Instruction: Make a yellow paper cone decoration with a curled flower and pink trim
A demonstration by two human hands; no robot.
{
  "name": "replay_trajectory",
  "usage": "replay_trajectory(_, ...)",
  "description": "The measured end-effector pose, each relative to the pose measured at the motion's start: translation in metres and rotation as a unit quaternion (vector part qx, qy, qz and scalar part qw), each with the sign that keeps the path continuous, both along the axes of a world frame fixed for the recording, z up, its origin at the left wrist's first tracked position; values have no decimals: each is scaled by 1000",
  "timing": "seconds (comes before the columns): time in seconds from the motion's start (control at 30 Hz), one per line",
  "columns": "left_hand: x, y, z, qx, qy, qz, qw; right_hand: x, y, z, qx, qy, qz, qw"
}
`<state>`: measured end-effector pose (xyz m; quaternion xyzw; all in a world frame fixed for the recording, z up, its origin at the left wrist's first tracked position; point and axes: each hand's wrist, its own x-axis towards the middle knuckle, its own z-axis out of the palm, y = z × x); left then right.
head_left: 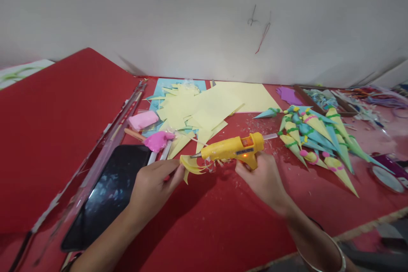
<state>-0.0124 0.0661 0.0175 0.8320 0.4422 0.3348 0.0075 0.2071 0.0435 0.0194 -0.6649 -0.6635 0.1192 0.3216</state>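
Note:
Between the thumb and fingers of my left hand (156, 182) are curved yellow paper strips (191, 166), their free ends fanning to the right. My right hand (263, 178) is wrapped round the handle of a yellow glue gun (234, 148). The gun points left, and its metal nozzle is at the upper edge of the strips; whether it touches them I cannot tell. A small orange light glows on its side, and a glue stick (270, 136) sticks out of the back. Pale yellow cut paper (178, 110) lies beyond the strips.
Several small yellow and blue paper cones (318, 134) are heaped at the right. A dark tablet or phone (110, 195) lies beside my left forearm. Pink packets (143, 120), purple paper (288, 95) and a brown tray (342, 107) rest on the red table (216, 221), with a wall behind.

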Motion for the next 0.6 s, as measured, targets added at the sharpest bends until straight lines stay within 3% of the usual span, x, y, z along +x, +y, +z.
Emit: replay_trajectory(0.6,-2,2,0,28,-7,1,1000,3,1,-2,-24,8,-2,1000)
